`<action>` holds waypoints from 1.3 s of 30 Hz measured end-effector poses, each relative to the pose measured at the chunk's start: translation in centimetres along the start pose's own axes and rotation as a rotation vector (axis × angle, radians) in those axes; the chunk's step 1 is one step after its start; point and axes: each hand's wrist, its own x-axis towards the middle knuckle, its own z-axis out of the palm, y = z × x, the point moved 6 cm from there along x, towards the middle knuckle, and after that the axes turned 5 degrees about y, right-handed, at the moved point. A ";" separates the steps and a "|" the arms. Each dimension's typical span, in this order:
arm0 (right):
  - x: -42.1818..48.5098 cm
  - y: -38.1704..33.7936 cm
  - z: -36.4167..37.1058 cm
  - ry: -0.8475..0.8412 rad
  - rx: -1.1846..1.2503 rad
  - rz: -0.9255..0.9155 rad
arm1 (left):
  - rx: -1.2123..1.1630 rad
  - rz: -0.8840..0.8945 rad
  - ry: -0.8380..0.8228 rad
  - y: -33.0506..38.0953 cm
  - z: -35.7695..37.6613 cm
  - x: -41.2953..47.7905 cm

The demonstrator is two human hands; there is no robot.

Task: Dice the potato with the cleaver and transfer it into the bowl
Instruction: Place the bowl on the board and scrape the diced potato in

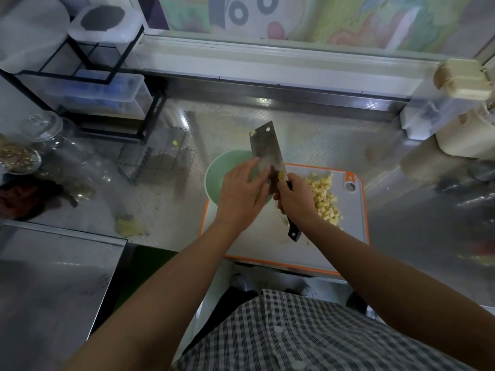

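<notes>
A black rack (67,77) with tubs (107,92) stands at ten o'clock, a glass jar (53,135) at nine, a cartoon picture (254,14) at twelve, a beige box (463,79) at two. Pale scraps (131,226) lie on the counter (321,135) at eight.

The person wears a shirt (308,336) in a fine dark-and-white check, its cloth lightly creased. Two round white buttons (278,329) sit one below the other along the shirt's front. On either side of the shirt the forearms are bare down to the left hand (241,195) and the right hand (296,202).
</notes>
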 end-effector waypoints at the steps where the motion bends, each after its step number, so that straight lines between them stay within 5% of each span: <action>1: 0.0 0.0 0.0 0.006 0.034 0.023 | 0.017 0.040 -0.019 0.2 0.2 -0.2; 16: -0.3 0.0 -0.5 0.044 0.135 0.078 | 0.140 0.002 0.003 0.3 -0.4 -1.1; 25: -0.9 0.4 -1.4 -0.014 0.076 0.028 | -0.114 -0.452 -0.032 -1.5 -1.4 -0.4; 30: -1.3 1.0 -3.0 -0.044 -0.093 -0.038 | 0.107 -0.278 0.082 -1.0 -2.0 1.1; 35: -1.7 1.6 -4.1 -0.097 -0.153 -0.052 | 0.163 -0.224 -0.142 -1.6 1.4 2.3; 39: -1.7 1.7 -5.2 -0.025 -0.102 -0.010 | 0.182 -0.238 -0.150 -1.8 2.0 0.9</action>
